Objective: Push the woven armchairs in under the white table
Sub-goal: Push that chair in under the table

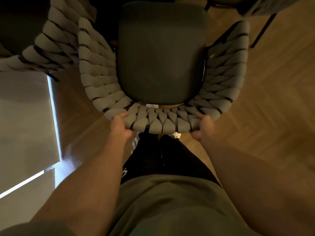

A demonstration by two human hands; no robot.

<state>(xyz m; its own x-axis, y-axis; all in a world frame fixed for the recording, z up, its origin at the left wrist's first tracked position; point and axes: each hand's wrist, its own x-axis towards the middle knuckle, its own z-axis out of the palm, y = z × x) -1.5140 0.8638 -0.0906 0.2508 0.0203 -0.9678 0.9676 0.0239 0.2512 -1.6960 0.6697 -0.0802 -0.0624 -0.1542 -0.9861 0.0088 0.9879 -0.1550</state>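
From your head view, the armchair (pixel 160 65) stands straight ahead on the wooden floor (pixel 264 108), with bare floor to its right and a pale panel (pixel 25 116) low on your left. A second armchair (pixel 51 40) nearly touches its left arm, and another chair's dark leg (pixel 263 29) stands beyond its right arm. Your left hand (pixel 120 124) and right hand (pixel 203 126) each grip the woven back rim, one near each end.

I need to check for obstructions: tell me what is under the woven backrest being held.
Below the woven backrest show black trousers, a bit of white shoe and wooden floor. The chair's legs are covered.
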